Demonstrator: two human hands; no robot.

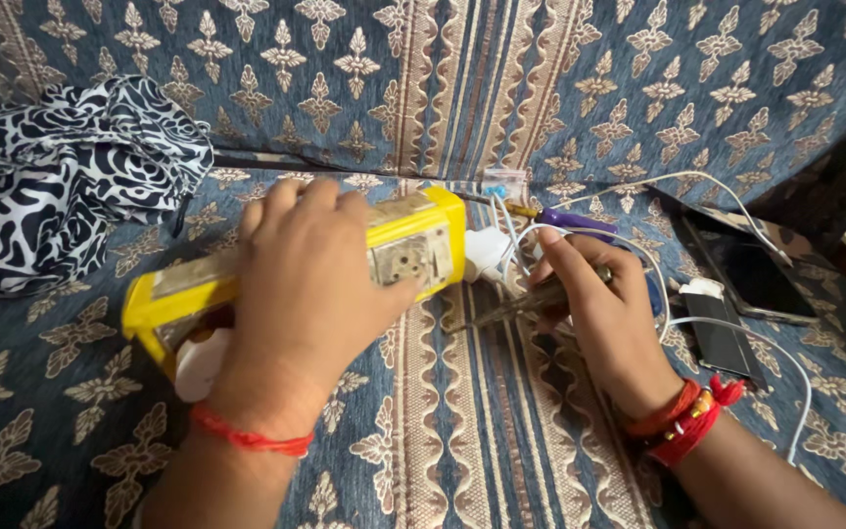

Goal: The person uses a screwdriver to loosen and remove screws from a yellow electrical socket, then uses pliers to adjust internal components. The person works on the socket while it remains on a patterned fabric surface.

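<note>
The left hand lies spread over the top of a yellow socket box, pressing it onto the patterned sofa seat, while the right hand is closed round a screwdriver whose tip points at the box's end just beside the left fingers. On so soft a seat the box could rock and the tip skid into those fingers. Beyond the right hand, the white cables and dark phones could be snagged or dragged.
</note>
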